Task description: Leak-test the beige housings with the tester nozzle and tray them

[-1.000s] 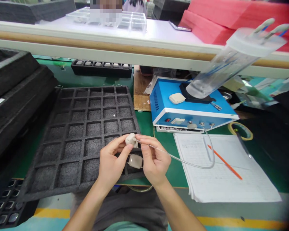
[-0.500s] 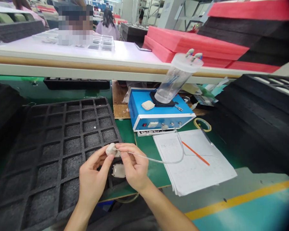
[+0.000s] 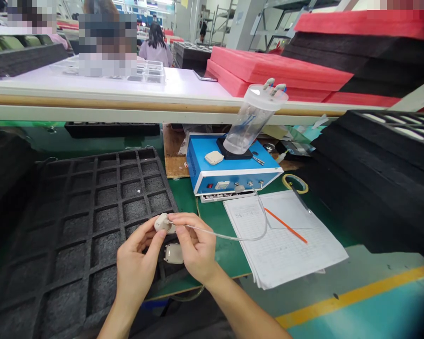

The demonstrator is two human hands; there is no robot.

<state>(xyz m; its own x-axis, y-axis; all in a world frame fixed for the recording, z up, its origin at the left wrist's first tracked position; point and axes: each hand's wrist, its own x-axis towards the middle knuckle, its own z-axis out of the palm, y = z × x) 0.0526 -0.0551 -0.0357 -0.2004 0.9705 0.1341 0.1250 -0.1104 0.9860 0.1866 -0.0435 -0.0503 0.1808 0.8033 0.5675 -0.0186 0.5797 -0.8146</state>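
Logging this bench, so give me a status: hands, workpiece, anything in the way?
Left hand gripping small pale piece; right hand holding clear tube, tip at piece. Second pale piece below, partly behind right hand. No obstruction visible.

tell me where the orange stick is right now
In the head view, the orange stick lies on the white papers, right of the right hand, beside the bend of the clear tube.

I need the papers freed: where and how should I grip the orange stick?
Probably pinch the orange stick by its near end, from the person's right: it lies slim and flat on the papers, its far end by the clear tube.
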